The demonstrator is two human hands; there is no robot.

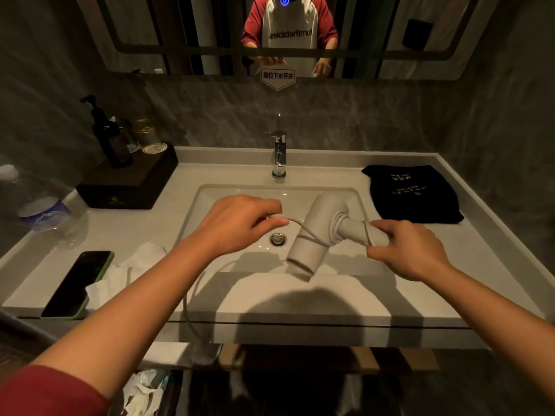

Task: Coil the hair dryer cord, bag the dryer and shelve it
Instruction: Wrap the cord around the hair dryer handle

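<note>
The dryer [315,232] is held at the centre of the frame, above the white, smooth, rectangular sink [210,199]. Its body is matte, pale grey plastic: a short cylindrical barrel with the open nozzle end pointing toward the lower centre, and a round handle extending toward the right. The right hand [411,250] is closed around the end of the handle, fingers curled over one loop of cord pressed against it. The cord [300,225] is thin, round and the same pale grey; it runs from the handle across the barrel to the left hand [237,226], which pinches it between thumb and fingertips, the other fingers curled in. Below the left forearm the cord hangs in a loose curve over the front edge of the counter [300,295]. The bag [413,193], a black, soft fabric pouch with gold print, lies flat on the counter at the right of the sink, apart from the dryer. A chrome tap [279,154] stands upright behind the sink, and a round metal drain [277,238] sits in its floor. At the lower left, a dark, glossy phone [78,283] in a green case lies beside crumpled white tissue [120,271]. At the upper left, a black rectangular tray [129,184] carries a dark pump bottle [108,136].
</note>
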